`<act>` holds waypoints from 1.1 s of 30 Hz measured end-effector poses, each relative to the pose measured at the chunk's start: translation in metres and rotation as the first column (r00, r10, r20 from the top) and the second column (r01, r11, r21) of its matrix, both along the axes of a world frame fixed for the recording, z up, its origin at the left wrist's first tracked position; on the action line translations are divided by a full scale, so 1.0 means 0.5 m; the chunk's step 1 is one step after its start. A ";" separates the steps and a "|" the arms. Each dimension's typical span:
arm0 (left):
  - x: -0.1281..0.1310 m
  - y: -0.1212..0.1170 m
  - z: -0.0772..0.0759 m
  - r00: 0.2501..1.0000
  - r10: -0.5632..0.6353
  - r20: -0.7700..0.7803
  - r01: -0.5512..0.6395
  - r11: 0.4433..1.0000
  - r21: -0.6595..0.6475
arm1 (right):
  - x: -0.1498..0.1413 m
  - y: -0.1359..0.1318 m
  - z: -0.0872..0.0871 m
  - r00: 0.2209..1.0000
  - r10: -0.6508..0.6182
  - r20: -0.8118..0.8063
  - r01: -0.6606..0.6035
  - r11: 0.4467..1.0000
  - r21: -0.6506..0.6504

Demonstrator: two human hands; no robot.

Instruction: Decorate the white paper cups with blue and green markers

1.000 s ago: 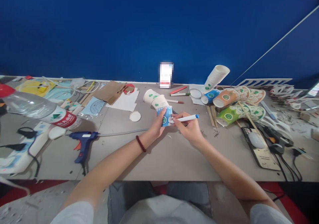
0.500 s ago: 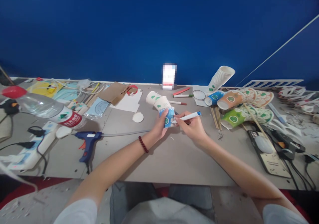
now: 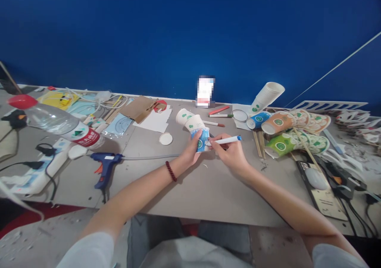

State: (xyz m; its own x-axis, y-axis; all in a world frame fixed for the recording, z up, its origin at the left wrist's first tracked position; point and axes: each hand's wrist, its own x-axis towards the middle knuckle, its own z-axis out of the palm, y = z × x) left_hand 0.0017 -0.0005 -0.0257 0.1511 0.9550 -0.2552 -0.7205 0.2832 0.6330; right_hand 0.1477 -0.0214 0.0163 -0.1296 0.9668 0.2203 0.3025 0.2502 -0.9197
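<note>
My left hand (image 3: 193, 149) is wrapped round a paper cup (image 3: 203, 140) whose side is coloured blue around a round green logo. White cups (image 3: 190, 120) with green marks are joined with it in a bent line toward the back left. Between the fingers of my right hand (image 3: 230, 153) is a white marker with a blue end (image 3: 226, 139). Its tip meets the blue cup's right side, or is very close to it. Behind the cups lies a marker with a brownish-red end (image 3: 214, 124).
A blue glue gun (image 3: 106, 166), a water bottle (image 3: 62, 123) and a power strip (image 3: 44, 172) are at left. Coloured paper cups (image 3: 276, 123) and a stack of white cups (image 3: 268, 96) stand at right. A phone (image 3: 205, 91) leans on the blue wall.
The view has shifted slightly, so the table items appear a little to the right. Both hands keep their holds on the cup and the marker, nearly unmoved.
</note>
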 end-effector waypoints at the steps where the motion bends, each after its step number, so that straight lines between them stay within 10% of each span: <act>1: 0.000 -0.001 0.003 1.000 0.001 -0.001 -0.001 1.000 0.002 | 0.000 -0.001 0.000 1.000 -0.008 -0.001 0.008 1.000 0.001; 33: -0.006 -0.004 0.008 1.000 -0.008 -0.030 0.008 1.000 0.008 | 0.003 -0.008 -0.013 0.999 -0.041 0.011 0.041 0.999 0.026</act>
State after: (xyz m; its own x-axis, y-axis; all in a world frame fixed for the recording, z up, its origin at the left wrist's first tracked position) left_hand -0.0011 -0.0024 -0.0218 0.1510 0.9559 -0.2519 -0.6986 0.2835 0.6569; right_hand 0.1493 -0.0256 0.0096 -0.0925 0.9655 0.2436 0.3240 0.2605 -0.9095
